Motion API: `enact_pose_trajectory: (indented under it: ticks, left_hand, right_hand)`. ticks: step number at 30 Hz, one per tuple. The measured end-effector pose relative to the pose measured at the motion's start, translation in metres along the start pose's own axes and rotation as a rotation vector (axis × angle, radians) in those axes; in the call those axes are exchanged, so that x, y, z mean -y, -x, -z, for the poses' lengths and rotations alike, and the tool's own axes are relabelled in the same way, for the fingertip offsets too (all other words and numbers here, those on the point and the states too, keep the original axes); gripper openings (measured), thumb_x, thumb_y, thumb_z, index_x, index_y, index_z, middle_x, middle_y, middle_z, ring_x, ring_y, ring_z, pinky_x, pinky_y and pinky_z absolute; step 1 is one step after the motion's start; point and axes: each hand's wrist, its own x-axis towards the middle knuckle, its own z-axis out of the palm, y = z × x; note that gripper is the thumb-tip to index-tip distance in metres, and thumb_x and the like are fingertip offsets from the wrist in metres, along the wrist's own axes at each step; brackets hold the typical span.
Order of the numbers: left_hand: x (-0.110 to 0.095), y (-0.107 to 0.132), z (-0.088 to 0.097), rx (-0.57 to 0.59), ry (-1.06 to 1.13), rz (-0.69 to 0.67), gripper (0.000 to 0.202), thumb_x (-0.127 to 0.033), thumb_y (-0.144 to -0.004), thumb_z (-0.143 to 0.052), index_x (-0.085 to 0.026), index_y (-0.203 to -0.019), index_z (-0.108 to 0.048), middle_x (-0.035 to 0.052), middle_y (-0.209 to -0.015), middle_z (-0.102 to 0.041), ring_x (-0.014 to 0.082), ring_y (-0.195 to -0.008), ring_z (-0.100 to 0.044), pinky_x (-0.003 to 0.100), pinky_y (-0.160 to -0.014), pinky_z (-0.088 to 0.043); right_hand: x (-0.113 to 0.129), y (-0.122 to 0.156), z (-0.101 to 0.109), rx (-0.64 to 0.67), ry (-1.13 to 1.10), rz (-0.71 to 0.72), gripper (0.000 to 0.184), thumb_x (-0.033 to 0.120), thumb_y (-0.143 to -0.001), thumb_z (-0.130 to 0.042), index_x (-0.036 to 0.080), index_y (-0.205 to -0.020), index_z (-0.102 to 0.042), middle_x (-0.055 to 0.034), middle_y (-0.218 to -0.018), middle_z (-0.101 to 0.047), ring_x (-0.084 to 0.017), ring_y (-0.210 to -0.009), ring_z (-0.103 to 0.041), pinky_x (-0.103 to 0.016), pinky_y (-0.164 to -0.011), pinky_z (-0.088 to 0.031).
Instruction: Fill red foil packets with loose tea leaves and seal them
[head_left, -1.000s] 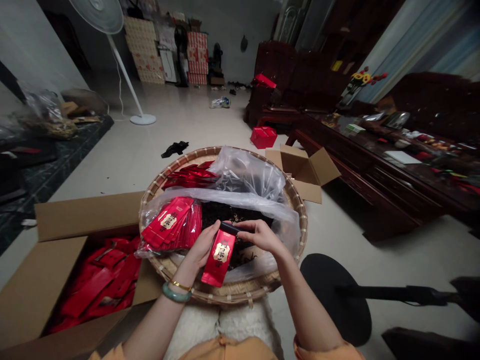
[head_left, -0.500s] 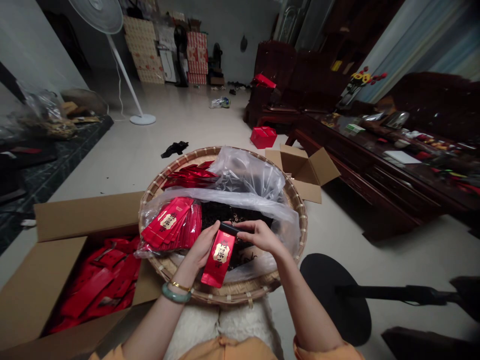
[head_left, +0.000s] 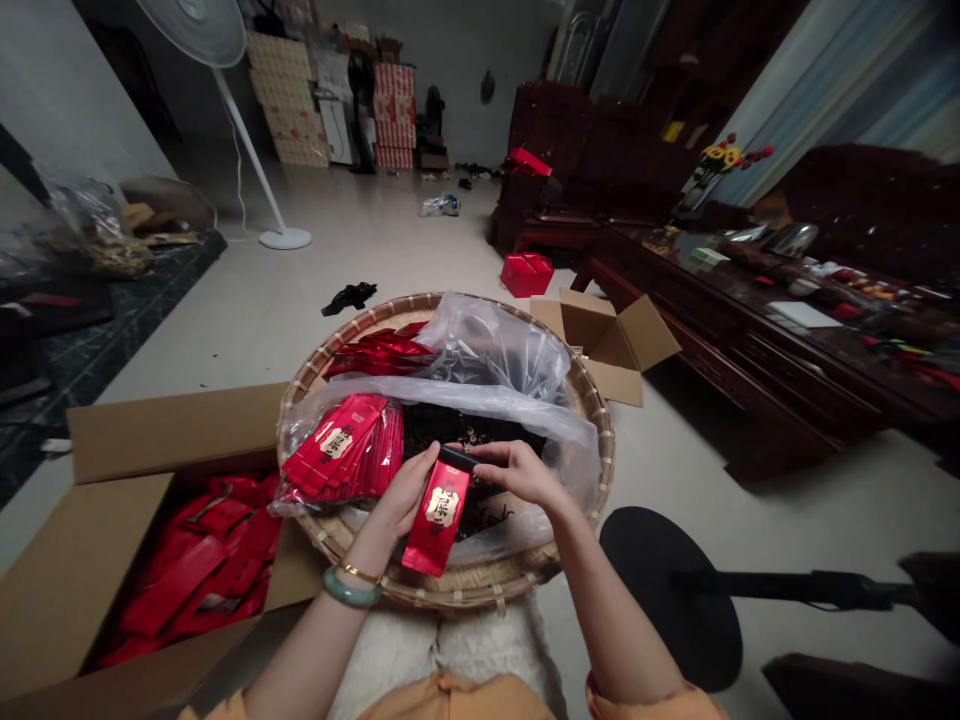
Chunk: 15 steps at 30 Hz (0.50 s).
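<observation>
**Red packet (head_left: 436,518) held between two hands above a round bamboo basket (head_left: 480,592)**

The left hand (head_left: 401,492) is almost closed, its fingers curled and its thumb pressed around the upper part of the red packet, which hangs tilted below it with its gold label showing. The right hand (head_left: 519,472) is partly closed, its fingertips (head_left: 481,452) pinching the end of a short black strip (head_left: 456,458) along the packet's top edge. Whether the strip belongs to the packet cannot be told. A jade bangle (head_left: 352,590) and a thin gold bracelet (head_left: 361,573) circle the left wrist, and an orange sleeve (head_left: 652,705) covers the right arm above the elbow end of the view.

The packet hangs over dark, loose dried leaves (head_left: 469,425) in a clear plastic bag (head_left: 495,355) that lines the basket. Just left of the hands, a stack of red packets (head_left: 341,450) lies in a clear sleeve, and red foil packets (head_left: 382,350) lie farther in.

To the left, an open cardboard carton (head_left: 169,432) holds many more red packets (head_left: 187,570). A smaller open carton (head_left: 611,335) stands just beyond the basket's far right rim. Farther off are a red box (head_left: 526,275) on the floor, a dark wooden table (head_left: 750,345) and a white standing fan (head_left: 247,130).
</observation>
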Motion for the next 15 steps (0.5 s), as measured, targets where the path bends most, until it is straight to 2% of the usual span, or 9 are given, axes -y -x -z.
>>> enact_pose_trajectory:
  ticks: [3, 8, 10, 12, 15]
  left_hand:
    - [0.0, 0.001, -0.001, 0.026, 0.001, -0.007, 0.037, -0.035, -0.084, -0.061, -0.01, -0.111, -0.06, 0.0092, -0.077, -0.072, 0.0158, -0.058, -0.067, 0.024, -0.054, -0.054]
    - [0.003, 0.002, 0.002, 0.123, -0.105, -0.051, 0.049, -0.021, -0.065, -0.079, -0.013, -0.109, -0.057, 0.008, -0.084, -0.072, 0.0178, -0.066, -0.07, 0.023, -0.057, -0.054]
    - [0.004, 0.002, 0.004, 0.102, -0.122, -0.066, 0.055, -0.02, -0.063, -0.08, -0.014, -0.111, -0.056, 0.0083, -0.089, -0.072, 0.0192, -0.07, -0.07, 0.024, -0.06, -0.055]
    - [0.004, 0.001, 0.005, 0.049, -0.126, -0.077, 0.057, -0.022, -0.063, -0.08, -0.016, -0.114, -0.054, 0.0083, -0.091, -0.072, 0.0201, -0.069, -0.071, 0.025, -0.058, -0.055]
    - [0.004, 0.0, 0.004, -0.044, -0.141, -0.079, 0.039, -0.028, -0.068, -0.076, -0.013, -0.1, -0.058, 0.0094, -0.085, -0.072, 0.0194, -0.065, -0.07, 0.025, -0.054, -0.053]
  right_hand:
    - [-0.004, -0.001, -0.001, -0.011, -0.005, -0.002, 0.038, 0.035, -0.073, -0.066, 0.017, -0.106, -0.07, -0.006, -0.1, -0.072, -0.025, -0.089, -0.066, -0.036, -0.079, -0.051]
    - [-0.012, -0.003, 0.001, -0.024, -0.101, -0.047, 0.046, 0.038, -0.071, -0.067, 0.013, -0.11, -0.067, -0.0081, -0.098, -0.072, -0.019, -0.075, -0.065, -0.031, -0.069, -0.051]
    - [-0.017, -0.001, 0.005, -0.071, -0.137, -0.072, 0.05, 0.04, -0.073, -0.065, 0.012, -0.115, -0.063, -0.0081, -0.095, -0.072, -0.017, -0.07, -0.064, -0.031, -0.065, -0.051]
    - [-0.025, 0.001, 0.01, -0.169, -0.102, -0.065, 0.049, 0.038, -0.073, -0.065, 0.013, -0.115, -0.063, -0.0087, -0.1, -0.071, -0.019, -0.078, -0.065, -0.033, -0.071, -0.051]
    - [-0.04, 0.007, 0.017, -0.309, 0.118, -0.051, 0.041, 0.031, -0.071, -0.068, 0.017, -0.109, -0.066, -0.0094, -0.108, -0.068, -0.025, -0.097, -0.063, -0.038, -0.086, -0.048]
